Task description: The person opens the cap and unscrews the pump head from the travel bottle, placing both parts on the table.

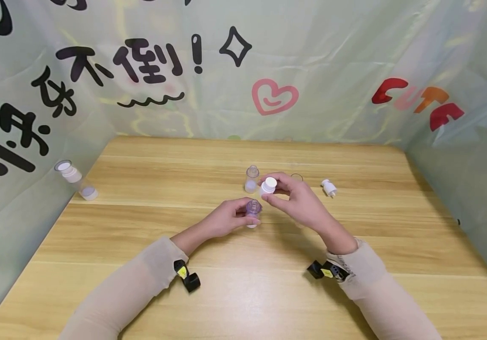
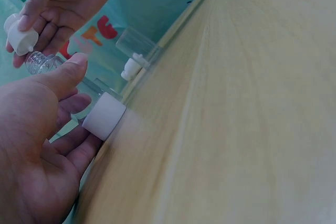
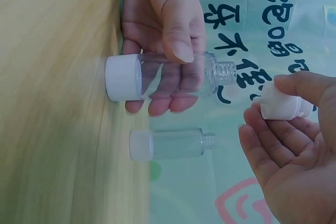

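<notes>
My left hand (image 1: 225, 220) grips a clear bottle (image 1: 253, 207) around its body, thumb in front and fingers behind. The bottle stands upright, with a white base (image 3: 123, 77) and a bare threaded neck (image 3: 226, 72). Between thumb and fingers, my right hand (image 1: 304, 202) pinches a white pump top (image 1: 269, 185). In the left wrist view, that top's lower tip hangs right at the bottle's mouth. Behind the held bottle, a second clear bottle (image 1: 251, 178) stands with its threaded neck uncovered.
Another white pump top (image 1: 329, 188) lies on the wooden table (image 1: 243, 293) to the right. A clear cylindrical cap (image 2: 137, 44) stands near it, partly hidden by my right hand in the head view. At the far left edge stands a bottle with its white top fitted (image 1: 76, 180). Printed sheeting encloses the table.
</notes>
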